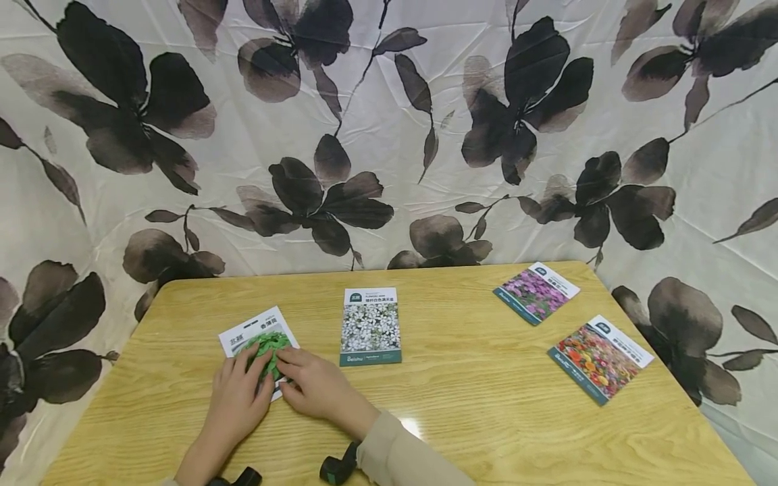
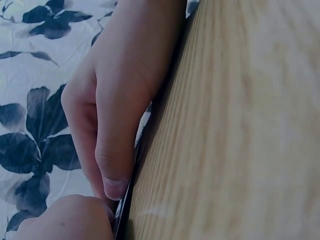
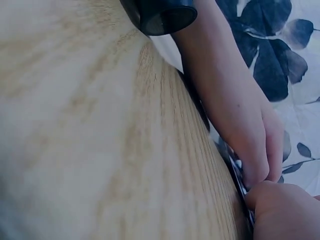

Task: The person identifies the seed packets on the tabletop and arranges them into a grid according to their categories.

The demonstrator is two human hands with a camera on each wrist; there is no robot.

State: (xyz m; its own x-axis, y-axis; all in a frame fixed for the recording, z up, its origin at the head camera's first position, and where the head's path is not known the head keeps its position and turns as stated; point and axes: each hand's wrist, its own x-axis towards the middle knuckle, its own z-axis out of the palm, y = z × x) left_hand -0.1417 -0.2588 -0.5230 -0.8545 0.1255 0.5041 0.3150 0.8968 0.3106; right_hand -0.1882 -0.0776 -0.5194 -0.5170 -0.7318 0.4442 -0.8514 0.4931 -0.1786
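Observation:
A seed packet with green leaves [image 1: 267, 339] lies tilted on the table, partly covered by both hands. My left hand [image 1: 237, 398] rests its spread fingers on the left and lower part of the packet. From the right, my right hand [image 1: 316, 388] touches the packet's right side, its fingers lying over the leaf picture. In the left wrist view the right hand [image 2: 125, 90] reaches down with its thumb at the packet's thin edge. The right wrist view shows the left hand [image 3: 235, 110] low against the table, fingertips close to the right hand [image 3: 285, 210].
A white-flower packet [image 1: 371, 331] lies right of the hands. At the table's right side are a purple-flower packet [image 1: 537, 293] and an orange-and-red-flower packet [image 1: 598, 358]. Black wrist cameras [image 1: 338, 466] sit by the wrists. Behind the wooden table [image 1: 462, 405] hangs a floral cloth [image 1: 419, 148].

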